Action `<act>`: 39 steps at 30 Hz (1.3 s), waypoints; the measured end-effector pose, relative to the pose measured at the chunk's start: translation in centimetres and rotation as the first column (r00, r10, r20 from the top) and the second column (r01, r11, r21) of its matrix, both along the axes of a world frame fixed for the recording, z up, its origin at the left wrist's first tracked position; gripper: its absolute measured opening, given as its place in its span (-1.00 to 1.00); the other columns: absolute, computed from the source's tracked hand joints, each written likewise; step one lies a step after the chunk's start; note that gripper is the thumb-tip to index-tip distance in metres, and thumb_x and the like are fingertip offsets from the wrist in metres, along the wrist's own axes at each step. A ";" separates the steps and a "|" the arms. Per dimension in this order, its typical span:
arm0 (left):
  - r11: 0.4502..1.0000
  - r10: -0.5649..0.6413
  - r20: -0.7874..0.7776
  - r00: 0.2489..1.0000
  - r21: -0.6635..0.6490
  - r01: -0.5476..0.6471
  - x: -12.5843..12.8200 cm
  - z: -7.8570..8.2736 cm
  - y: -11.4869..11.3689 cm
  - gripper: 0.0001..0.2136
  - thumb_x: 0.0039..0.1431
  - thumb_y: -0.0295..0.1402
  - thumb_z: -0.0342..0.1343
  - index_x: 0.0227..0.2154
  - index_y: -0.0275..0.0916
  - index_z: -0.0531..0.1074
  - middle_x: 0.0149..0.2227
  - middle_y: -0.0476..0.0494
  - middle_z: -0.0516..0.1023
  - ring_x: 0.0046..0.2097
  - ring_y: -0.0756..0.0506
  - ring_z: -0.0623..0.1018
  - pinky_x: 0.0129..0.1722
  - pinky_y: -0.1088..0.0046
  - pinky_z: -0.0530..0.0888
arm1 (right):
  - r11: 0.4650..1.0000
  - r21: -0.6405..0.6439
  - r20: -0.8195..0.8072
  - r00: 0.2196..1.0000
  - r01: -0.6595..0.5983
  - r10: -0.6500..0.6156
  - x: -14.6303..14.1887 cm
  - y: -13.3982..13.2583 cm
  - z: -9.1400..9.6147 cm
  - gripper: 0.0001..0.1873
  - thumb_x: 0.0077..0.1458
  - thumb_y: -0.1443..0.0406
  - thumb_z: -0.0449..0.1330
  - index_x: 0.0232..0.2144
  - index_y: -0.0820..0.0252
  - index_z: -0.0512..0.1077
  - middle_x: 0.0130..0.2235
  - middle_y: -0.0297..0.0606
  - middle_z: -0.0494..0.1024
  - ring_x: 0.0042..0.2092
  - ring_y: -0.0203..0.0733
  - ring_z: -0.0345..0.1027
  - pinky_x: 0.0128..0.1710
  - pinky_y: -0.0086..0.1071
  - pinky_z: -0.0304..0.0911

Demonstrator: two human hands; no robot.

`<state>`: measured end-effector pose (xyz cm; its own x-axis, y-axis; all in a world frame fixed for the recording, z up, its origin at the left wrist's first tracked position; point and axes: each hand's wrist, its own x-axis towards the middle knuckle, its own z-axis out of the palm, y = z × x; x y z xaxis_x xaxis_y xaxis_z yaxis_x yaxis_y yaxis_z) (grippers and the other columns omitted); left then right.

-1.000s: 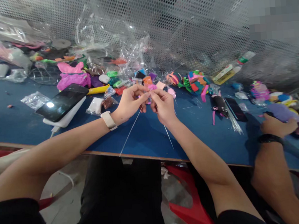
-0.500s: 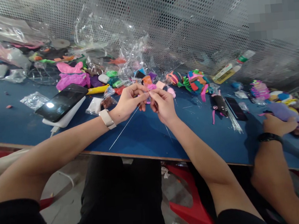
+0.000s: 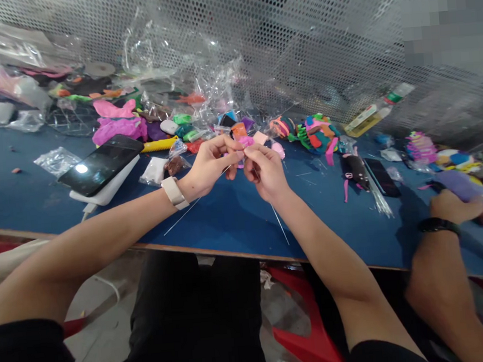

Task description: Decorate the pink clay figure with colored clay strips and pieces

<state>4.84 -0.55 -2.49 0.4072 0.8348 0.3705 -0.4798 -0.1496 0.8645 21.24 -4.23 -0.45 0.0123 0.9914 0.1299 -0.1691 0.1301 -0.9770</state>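
Note:
My left hand (image 3: 212, 164) and my right hand (image 3: 264, 171) meet above the blue table (image 3: 231, 215), fingertips pinched together. Between them sits a small pink piece (image 3: 242, 149), too small to make out clearly. A thin wire (image 3: 186, 216) runs down-left from my left hand's pinch. A second thin wire (image 3: 279, 224) hangs down from my right hand. A pale watch (image 3: 174, 192) is on my left wrist.
A phone on a white power bank (image 3: 102, 171) lies at the left. Coloured clay lumps, small bags and crumpled cellophane (image 3: 184, 90) crowd the back against a perforated metal screen. Another person's hands (image 3: 456, 208) work on purple clay at the right, beside a dark phone (image 3: 381, 175).
The wire under my left hand has swung up and leftward. My hands stay pinched in the same spot. The other person's hand at the right has shifted slightly.

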 end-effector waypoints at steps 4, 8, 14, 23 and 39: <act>1.000 0.009 0.025 1.000 0.017 -0.009 0.2 0.1 -0.3 -0.57 0.18 -0.02 0.63 -0.26 -0.22 0.58 -0.46 0.08 0.59 -0.58 0.09 0.54 -0.61 0.58 0.43 | 1.000 -0.020 -0.013 1.000 -0.004 0.003 0.0 -0.1 0.0 -0.63 0.06 0.01 0.51 -0.46 0.07 0.49 -0.61 -0.55 0.39 -0.66 -0.43 0.17 -0.68 -0.46 -0.15; 0.997 0.037 0.006 0.999 0.064 -0.037 0.3 0.2 -0.5 -0.57 0.20 -0.02 0.61 -0.29 -0.22 0.55 -0.44 0.06 0.62 -0.58 0.09 0.54 -0.61 0.58 0.42 | 0.999 -0.054 -0.039 0.999 -0.005 0.003 -0.1 -0.1 -0.1 -0.59 0.06 0.01 0.50 -0.49 0.07 0.42 -0.62 -0.56 0.35 -0.66 -0.44 0.15 -0.66 -0.46 -0.13; 0.993 0.085 -0.022 0.996 0.080 -0.083 0.3 0.1 -0.4 -0.62 0.26 -0.06 0.58 -0.24 -0.23 0.58 -0.45 0.04 0.62 -0.59 0.10 0.54 -0.63 0.60 0.41 | 0.999 0.022 0.023 0.999 0.025 -0.025 -0.1 0.0 -0.1 -0.54 0.10 -0.05 0.50 -0.52 0.07 0.44 -0.63 -0.52 0.37 -0.66 -0.42 0.16 -0.67 -0.45 -0.08; 0.987 0.103 -0.080 0.991 0.131 -0.092 -0.1 0.7 -0.7 -0.60 0.26 -0.03 0.57 -0.28 -0.21 0.55 -0.39 -0.01 0.65 -0.57 0.09 0.55 -0.60 0.58 0.46 | 0.999 0.030 0.059 0.997 0.045 -0.047 -0.1 -0.2 0.2 -0.42 0.18 -0.13 0.47 -0.59 0.05 0.38 -0.63 -0.47 0.35 -0.64 -0.39 0.14 -0.66 -0.41 -0.08; 0.925 0.191 -0.110 0.975 0.354 -0.141 -0.7 1.2 -0.8 -0.61 0.34 0.01 0.52 -0.29 -0.26 0.69 -0.36 -0.08 0.67 -0.50 0.07 0.60 -0.51 0.55 0.53 | 0.984 -0.144 -0.087 0.992 -0.106 0.094 0.7 0.1 0.6 -0.43 0.03 -0.11 0.59 -0.46 0.05 0.37 -0.62 -0.59 0.22 -0.61 -0.42 0.01 -0.62 -0.41 -0.09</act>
<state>4.13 -1.34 -1.29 0.3418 0.7275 0.5950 -0.3008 -0.5151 0.8026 21.92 -4.18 0.20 -0.0839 0.9964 -0.0156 -0.2522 -0.0364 -0.9670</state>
